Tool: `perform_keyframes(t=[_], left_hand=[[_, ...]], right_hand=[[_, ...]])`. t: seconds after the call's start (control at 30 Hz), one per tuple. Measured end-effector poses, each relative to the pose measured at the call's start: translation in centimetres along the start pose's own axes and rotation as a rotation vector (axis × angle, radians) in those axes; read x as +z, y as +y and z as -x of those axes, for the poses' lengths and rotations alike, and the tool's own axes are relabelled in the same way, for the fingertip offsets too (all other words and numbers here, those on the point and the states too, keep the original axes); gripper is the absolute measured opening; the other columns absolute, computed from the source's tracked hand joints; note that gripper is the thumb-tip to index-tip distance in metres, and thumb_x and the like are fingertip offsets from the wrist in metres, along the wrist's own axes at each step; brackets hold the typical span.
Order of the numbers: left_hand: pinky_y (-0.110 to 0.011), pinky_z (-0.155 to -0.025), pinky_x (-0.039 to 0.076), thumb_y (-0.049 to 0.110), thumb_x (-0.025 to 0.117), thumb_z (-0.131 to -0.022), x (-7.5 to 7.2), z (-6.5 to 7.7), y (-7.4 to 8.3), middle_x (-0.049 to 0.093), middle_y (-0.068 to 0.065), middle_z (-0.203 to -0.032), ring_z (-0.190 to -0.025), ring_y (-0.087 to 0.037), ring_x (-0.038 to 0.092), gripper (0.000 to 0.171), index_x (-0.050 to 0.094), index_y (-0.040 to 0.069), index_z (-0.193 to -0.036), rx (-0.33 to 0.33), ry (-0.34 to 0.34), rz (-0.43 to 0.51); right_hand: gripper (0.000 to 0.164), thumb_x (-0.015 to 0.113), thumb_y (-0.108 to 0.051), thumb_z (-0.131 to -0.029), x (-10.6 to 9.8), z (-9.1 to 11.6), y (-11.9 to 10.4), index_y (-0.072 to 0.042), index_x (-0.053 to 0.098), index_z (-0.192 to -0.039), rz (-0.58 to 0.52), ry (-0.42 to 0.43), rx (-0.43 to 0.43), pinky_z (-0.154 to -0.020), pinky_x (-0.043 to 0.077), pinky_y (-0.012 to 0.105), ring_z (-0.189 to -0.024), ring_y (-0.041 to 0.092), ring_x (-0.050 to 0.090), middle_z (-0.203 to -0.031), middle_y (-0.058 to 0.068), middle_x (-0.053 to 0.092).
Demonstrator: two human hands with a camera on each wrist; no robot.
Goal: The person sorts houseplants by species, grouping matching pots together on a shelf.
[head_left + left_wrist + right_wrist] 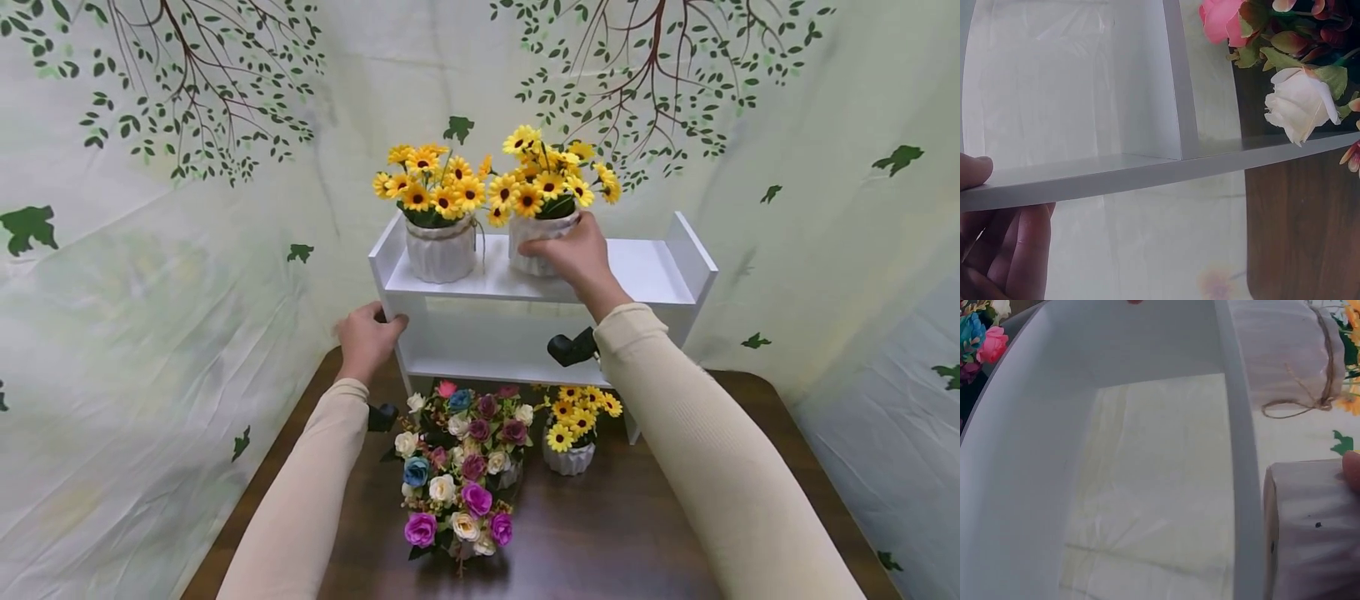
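My right hand (576,257) grips a whitish ribbed pot of yellow sunflowers (551,179) at the top board of a white two-tier shelf (648,268). In the right wrist view, the base of this gripped pot (1316,528) shows tilted close beside the board edge. A similar sunflower pot (441,252), tied with twine, stands upright to its left on the same board. My left hand (370,340) holds the shelf's left side panel (1116,180), thumb on one face and fingers on the other, as the left wrist view shows.
Mixed roses (472,467) in purple, cream and blue crowd the dark wooden table (615,533) before the shelf. A smaller sunflower pot (570,458) stands to their right, near the shelf's foot. Behind hangs a leaf-patterned cloth (442,67).
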State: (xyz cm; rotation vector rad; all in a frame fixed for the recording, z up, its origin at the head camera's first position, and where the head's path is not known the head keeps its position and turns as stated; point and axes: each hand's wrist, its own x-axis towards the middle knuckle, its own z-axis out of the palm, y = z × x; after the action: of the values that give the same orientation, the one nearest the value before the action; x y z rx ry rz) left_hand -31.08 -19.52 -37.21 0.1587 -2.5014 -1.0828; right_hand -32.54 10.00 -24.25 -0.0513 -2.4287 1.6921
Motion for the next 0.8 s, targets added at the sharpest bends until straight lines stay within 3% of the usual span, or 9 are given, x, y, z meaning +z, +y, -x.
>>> perform_keyframes(t=[0.17, 0.4, 0.53, 0.8], left_hand=[[-0.051, -0.099, 0.034, 0.024, 0.066, -0.084, 0.0, 0.0, 0.1, 0.075, -0.022, -0.099, -0.093, -0.038, 0.068, 0.031, 0.074, -0.001, -0.101, -0.002, -0.001, 0.002], [-0.044, -0.086, 0.046, 0.025, 0.066, -0.084, -0.1, 0.1, 0.1, 0.076, -0.022, -0.099, -0.089, -0.037, 0.07, 0.033, 0.073, -0.002, -0.102, -0.008, -0.006, -0.001], [-0.047, -0.09, 0.045, 0.024, 0.066, -0.084, -0.1, 0.3, 0.1, 0.075, -0.023, -0.1, -0.09, -0.037, 0.07, 0.033, 0.073, -0.003, -0.102, -0.005, 0.003, -0.001], [-0.04, -0.073, 0.054, 0.024, 0.066, -0.085, 0.0, 0.2, 0.3, 0.076, -0.021, -0.1, -0.088, -0.034, 0.072, 0.032, 0.074, -0.001, -0.105, -0.017, -0.002, 0.009]], right_hand=[[0.089, 0.087, -0.02, -0.07, 0.2, -0.3, 0.6, -0.005, 0.038, -0.144, 0.025, -0.016, 0.006, -0.114, 0.039, 0.039, -0.133, 0.026, 0.05, -0.145, 0.011, 0.053], [0.094, 0.084, -0.023, -0.074, 0.5, -0.3, 1.3, -0.007, 0.03, -0.148, 0.025, -0.066, -0.021, -0.112, 0.04, 0.043, -0.136, 0.029, 0.047, -0.148, 0.013, 0.048], [0.097, 0.083, -0.026, -0.076, 0.5, -0.2, 1.7, -0.008, 0.025, -0.151, 0.029, -0.087, -0.035, -0.113, 0.04, 0.044, -0.138, 0.029, 0.045, -0.151, 0.013, 0.045], [0.101, 0.081, -0.032, -0.078, -0.5, 0.6, 2.1, -0.016, 0.017, -0.155, 0.074, -0.142, -0.116, -0.115, 0.037, 0.046, -0.143, 0.029, 0.04, -0.156, 0.012, 0.039]])
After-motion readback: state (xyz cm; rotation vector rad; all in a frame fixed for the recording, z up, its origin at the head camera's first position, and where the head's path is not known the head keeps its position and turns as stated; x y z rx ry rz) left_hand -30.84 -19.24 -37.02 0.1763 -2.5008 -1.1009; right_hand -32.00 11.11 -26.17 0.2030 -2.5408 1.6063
